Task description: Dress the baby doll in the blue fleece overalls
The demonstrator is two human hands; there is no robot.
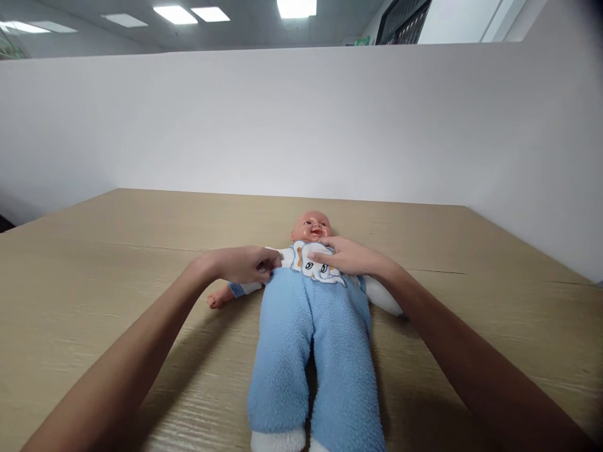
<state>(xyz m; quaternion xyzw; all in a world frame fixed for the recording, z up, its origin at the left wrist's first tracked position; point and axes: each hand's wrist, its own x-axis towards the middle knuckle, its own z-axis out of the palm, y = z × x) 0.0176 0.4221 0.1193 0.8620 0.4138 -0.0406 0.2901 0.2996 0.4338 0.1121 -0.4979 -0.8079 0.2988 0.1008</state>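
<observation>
A baby doll (313, 225) lies on its back on the table, its head at the far end and its legs pointing toward me. It wears fuzzy blue overalls (287, 326) with a white elephant face patch (316, 263) on the chest, over white sleeves. My left hand (245, 263) has its fingers curled and pinched at the overalls' edge, beside the doll's armpit on the left. Across the upper chest rests my right hand (353, 256), fingers stretched over the patch just below the chin. The doll's hand (220, 297) on the left sticks out past my left wrist.
The wooden table (141, 238) has a light grain with thin seam lines. White partition walls (282, 125) rise along its back and right side. Ceiling lights and a dark-framed rack show above the partition.
</observation>
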